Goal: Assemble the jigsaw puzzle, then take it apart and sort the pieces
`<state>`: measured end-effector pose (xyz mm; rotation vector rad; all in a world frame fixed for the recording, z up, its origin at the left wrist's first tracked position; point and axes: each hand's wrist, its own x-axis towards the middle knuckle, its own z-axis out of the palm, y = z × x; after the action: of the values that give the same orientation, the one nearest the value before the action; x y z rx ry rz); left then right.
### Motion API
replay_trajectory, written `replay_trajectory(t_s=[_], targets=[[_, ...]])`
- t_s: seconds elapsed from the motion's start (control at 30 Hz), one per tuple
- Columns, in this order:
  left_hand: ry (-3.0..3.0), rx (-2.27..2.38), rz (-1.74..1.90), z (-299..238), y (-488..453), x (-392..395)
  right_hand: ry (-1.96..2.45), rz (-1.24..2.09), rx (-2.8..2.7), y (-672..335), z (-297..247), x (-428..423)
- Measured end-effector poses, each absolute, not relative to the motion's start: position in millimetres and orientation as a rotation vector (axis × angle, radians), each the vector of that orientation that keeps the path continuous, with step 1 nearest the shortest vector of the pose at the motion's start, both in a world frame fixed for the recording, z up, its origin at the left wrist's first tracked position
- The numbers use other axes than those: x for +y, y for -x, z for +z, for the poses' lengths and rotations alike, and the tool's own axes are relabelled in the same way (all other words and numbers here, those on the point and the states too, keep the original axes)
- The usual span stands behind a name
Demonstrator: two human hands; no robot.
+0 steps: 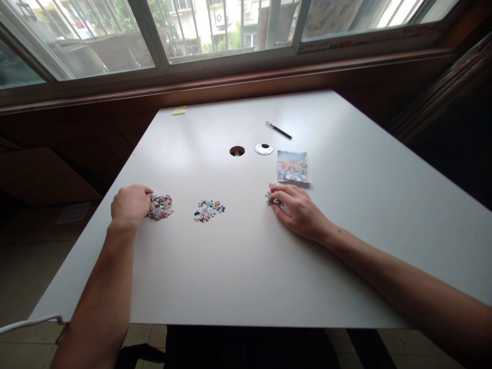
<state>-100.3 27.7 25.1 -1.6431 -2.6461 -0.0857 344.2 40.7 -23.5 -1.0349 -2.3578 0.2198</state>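
Cardboard, by the look of it, sits under the right hand (298, 207): from my remote seat I see its fingers bent over the right cluster (268, 195) of jigsaw pieces, thumb and forefinger slightly apart; can't tell if a piece is pinched. Left hand (129, 205) is curled at the left edge of the left pile (161, 207), most fingertips hidden from me, so its grip I can't tell either. Middle pile (208, 211) lies between the hands, touched by neither. Handling, my guess: very light, thin, stiff, maybe slick on the printed face, knobs likely to fray if forced; I'd pinch one piece across opposite edges, since flat ones look awkward to lift. Shapes: knobbed, notched, small; left pile heaped with many tan faces, middle one spread flatter in blue, red and white. Just beyond the right hand, a colourful printed sheet (292, 164), thin, paper or plastic unclear. Tabletop (238, 271) white, smooth, faintly glossy. Farther out: round hole (237, 151), silvery ring (264, 149) beside it, slim dark pen (279, 129), yellow note (179, 110) near the far left corner, then brown sill (230, 84) under the barred window (223, 31).
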Motion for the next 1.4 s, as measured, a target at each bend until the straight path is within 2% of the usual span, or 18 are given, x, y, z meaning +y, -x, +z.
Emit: replay_trajectory(t_s=[0.17,0.27,0.5,0.63,0.77,0.93,1.07,1.4], targets=[[1.573,-2.608,-0.251,30.6,99.4,25.1,1.032,0.217,-2.356,-344.3,-23.8,40.7],[1.64,-2.507,-0.491,31.2,95.4,25.9,1.028,0.224,-2.353,-344.9,-24.5,40.8],[2.207,-2.505,-1.681,24.1,38.1,25.6,0.997,0.174,-2.304,-344.1,-25.0,42.1],[2.647,-2.413,-2.028,19.3,-11.2,10.7,0.949,0.206,-2.225,-338.7,-15.7,33.6],[3.144,-2.339,-2.042,13.7,-50.8,-12.7,0.81,0.622,-2.245,-329.1,-5.0,13.3],[3.399,-2.186,-1.888,10.8,-79.0,-31.1,0.682,1.067,-2.246,-315.6,-1.3,-7.4],[3.5,-2.148,-1.809,9.8,-84.9,-32.1,0.656,1.076,-2.238,-310.9,-2.4,-10.1],[3.547,-2.178,-2.049,10.4,-80.6,-29.0,0.748,1.103,-2.162,-313.6,-0.8,-8.2]])
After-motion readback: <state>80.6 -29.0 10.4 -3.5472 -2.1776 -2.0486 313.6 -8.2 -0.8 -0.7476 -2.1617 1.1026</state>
